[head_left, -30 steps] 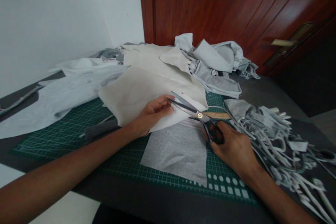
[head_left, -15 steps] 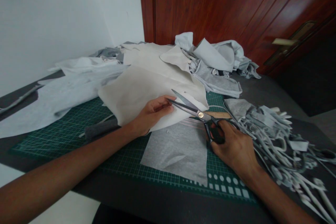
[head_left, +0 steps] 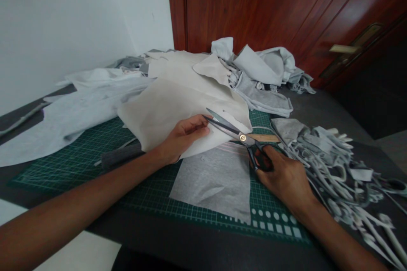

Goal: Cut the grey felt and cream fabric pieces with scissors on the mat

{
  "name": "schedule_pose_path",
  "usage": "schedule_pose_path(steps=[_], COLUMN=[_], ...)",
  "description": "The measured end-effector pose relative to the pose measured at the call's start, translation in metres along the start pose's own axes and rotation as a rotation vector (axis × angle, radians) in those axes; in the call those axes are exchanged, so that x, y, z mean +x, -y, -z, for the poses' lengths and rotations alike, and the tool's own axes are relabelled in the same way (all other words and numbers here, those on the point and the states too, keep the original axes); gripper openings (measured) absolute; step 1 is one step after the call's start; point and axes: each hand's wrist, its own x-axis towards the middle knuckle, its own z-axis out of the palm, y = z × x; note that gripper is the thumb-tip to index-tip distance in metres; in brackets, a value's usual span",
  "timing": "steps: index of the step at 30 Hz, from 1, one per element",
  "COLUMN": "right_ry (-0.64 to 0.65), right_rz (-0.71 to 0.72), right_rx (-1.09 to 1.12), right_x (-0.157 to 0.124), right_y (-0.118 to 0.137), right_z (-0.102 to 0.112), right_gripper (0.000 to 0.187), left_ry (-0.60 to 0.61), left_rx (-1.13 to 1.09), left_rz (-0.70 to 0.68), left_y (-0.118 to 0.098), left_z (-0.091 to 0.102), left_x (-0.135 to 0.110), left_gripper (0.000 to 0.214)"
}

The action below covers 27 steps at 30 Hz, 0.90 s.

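Observation:
In the head view my right hand (head_left: 284, 173) grips black-handled scissors (head_left: 242, 137) by their finger loops. Their blades stand slightly apart and point left across a large cream fabric piece (head_left: 178, 101), close to the fingertips of my left hand (head_left: 187, 133). Those fingers pinch the near edge of the cream piece, with the thumb on top. Beneath its near side lies a smaller grey fabric piece (head_left: 213, 182), flat on the green cutting mat (head_left: 133, 194). A wooden ruler-like strip (head_left: 262, 138) shows just behind the scissors.
White fabric (head_left: 85, 101) spreads over the left side. Crumpled grey fabric (head_left: 265, 67) is heaped by the red-brown door (head_left: 254, 8). Tangled strips and scraps (head_left: 337, 178) cover the table's right side. A dark grey roll (head_left: 121, 156) lies behind my left forearm.
The scissors' blades have come a little closer together. Both hands keep nearly the same places, and the fabric has hardly moved.

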Motion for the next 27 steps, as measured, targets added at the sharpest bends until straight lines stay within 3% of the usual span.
schedule_pose_path(steps=[27], right_ry=[0.012], right_rz=[0.000], right_rx=[-0.085], right_x=[0.0043], right_y=[0.0056], right_z=[0.0086], right_gripper=[0.006], left_ry=[-0.065], left_rx=[-0.017], left_rz=[0.050], left_y=[0.0051], left_z=[0.0034], left_x=[0.0011], left_gripper=[0.024])
